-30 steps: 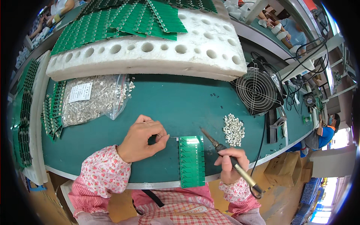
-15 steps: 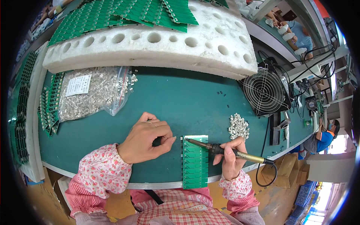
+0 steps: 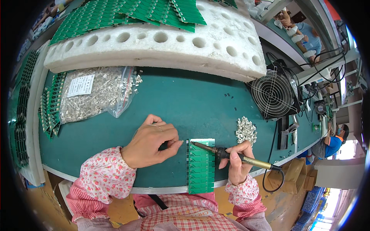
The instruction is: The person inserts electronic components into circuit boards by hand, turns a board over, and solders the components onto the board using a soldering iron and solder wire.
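A soldering iron (image 3: 254,162) is gripped in my right hand (image 3: 239,163), pointing left. Its tip meets the upper left corner of a green circuit board panel (image 3: 201,169), which lies at the table's front edge and slightly overhangs it. Small metal parts line the panel's left edge. My left hand (image 3: 154,142) rests just left of that corner, fingers curled, thumb and forefinger pinched together. Whatever they hold, if anything, is too small to make out. A little pile of silvery metal connectors (image 3: 246,130) sits beyond my right hand.
A white foam block (image 3: 154,56) carrying many green boards (image 3: 111,15) spans the back. At left lies a clear bag of metal parts (image 3: 96,94) beside stacked boards (image 3: 50,109). A caged fan (image 3: 273,94) stands at right. The iron's cord loops off the front edge.
The whole view has shifted very slightly. My left fingertips are a touch nearer the panel; the iron's tip stays at the same corner.
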`<control>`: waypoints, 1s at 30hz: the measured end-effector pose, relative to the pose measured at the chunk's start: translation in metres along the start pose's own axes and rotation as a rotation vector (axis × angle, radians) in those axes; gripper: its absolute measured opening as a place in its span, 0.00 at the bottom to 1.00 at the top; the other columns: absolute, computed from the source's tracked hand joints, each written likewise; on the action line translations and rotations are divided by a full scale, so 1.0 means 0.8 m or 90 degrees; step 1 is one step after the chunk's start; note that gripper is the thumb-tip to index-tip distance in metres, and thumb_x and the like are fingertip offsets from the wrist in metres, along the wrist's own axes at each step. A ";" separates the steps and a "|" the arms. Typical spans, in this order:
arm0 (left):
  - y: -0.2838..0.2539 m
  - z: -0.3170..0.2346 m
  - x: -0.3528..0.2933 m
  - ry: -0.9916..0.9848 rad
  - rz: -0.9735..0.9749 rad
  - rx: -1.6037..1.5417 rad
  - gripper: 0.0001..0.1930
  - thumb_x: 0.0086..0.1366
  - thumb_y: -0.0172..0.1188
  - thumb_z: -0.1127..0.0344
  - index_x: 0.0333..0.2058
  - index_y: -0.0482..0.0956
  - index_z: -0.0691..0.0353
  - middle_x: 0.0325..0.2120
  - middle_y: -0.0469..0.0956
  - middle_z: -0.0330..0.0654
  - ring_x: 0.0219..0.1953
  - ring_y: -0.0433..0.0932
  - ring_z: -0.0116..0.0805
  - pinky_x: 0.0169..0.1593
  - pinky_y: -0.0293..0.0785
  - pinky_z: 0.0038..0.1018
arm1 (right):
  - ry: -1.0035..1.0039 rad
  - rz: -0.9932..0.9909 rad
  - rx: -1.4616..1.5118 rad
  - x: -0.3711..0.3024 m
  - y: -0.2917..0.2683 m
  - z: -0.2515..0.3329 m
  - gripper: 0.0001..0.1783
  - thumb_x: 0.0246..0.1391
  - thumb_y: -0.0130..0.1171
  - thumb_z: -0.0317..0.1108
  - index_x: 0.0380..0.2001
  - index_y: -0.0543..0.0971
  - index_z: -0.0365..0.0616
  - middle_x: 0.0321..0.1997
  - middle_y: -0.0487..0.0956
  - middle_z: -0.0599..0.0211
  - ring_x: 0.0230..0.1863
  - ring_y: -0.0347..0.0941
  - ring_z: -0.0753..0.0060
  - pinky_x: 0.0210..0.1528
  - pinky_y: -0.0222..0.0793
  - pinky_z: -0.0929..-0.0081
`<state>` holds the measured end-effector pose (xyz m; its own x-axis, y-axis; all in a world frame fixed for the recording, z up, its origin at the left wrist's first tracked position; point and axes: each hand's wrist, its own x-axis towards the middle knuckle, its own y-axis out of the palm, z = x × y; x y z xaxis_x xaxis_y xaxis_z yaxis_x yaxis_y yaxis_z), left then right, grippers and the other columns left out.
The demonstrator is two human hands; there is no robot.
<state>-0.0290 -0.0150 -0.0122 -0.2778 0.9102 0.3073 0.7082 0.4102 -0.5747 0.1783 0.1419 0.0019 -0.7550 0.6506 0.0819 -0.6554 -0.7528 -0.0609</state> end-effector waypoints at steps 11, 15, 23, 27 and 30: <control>-0.001 -0.002 -0.001 0.001 0.019 0.035 0.11 0.55 0.62 0.71 0.18 0.69 0.58 0.19 0.73 0.32 0.22 0.70 0.29 0.42 0.60 0.28 | 0.003 0.005 -0.007 -0.004 -0.001 -0.002 0.10 0.59 0.53 0.32 0.31 0.68 0.35 0.23 0.78 0.58 0.19 0.74 0.79 0.22 0.69 0.83; -0.001 -0.004 0.001 0.006 0.019 0.041 0.11 0.55 0.62 0.71 0.18 0.69 0.58 0.19 0.73 0.32 0.23 0.70 0.29 0.41 0.60 0.28 | -0.006 0.003 -0.012 -0.004 -0.002 -0.002 0.10 0.59 0.53 0.32 0.31 0.68 0.35 0.23 0.78 0.59 0.18 0.73 0.79 0.22 0.69 0.83; -0.001 -0.002 -0.001 -0.014 0.015 0.021 0.10 0.56 0.61 0.71 0.19 0.70 0.58 0.20 0.73 0.33 0.23 0.71 0.29 0.41 0.60 0.27 | -0.044 -0.020 -0.015 -0.004 -0.004 -0.005 0.10 0.59 0.53 0.32 0.32 0.69 0.34 0.21 0.76 0.60 0.17 0.73 0.77 0.21 0.68 0.83; 0.002 0.000 0.000 -0.008 0.013 0.032 0.09 0.56 0.62 0.71 0.20 0.70 0.58 0.20 0.73 0.33 0.23 0.71 0.29 0.41 0.60 0.27 | -0.025 -0.004 -0.022 -0.002 -0.001 -0.002 0.10 0.59 0.53 0.32 0.32 0.69 0.34 0.20 0.76 0.60 0.17 0.74 0.77 0.21 0.69 0.82; 0.001 0.000 0.000 -0.004 0.016 0.045 0.09 0.56 0.62 0.70 0.21 0.71 0.58 0.21 0.73 0.33 0.24 0.71 0.30 0.41 0.59 0.28 | -0.009 0.004 -0.021 -0.001 0.000 -0.001 0.10 0.59 0.53 0.32 0.32 0.69 0.34 0.20 0.77 0.60 0.18 0.74 0.77 0.22 0.69 0.82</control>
<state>-0.0281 -0.0148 -0.0126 -0.2655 0.9203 0.2875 0.6673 0.3906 -0.6341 0.1788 0.1413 0.0010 -0.7590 0.6440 0.0955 -0.6510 -0.7533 -0.0939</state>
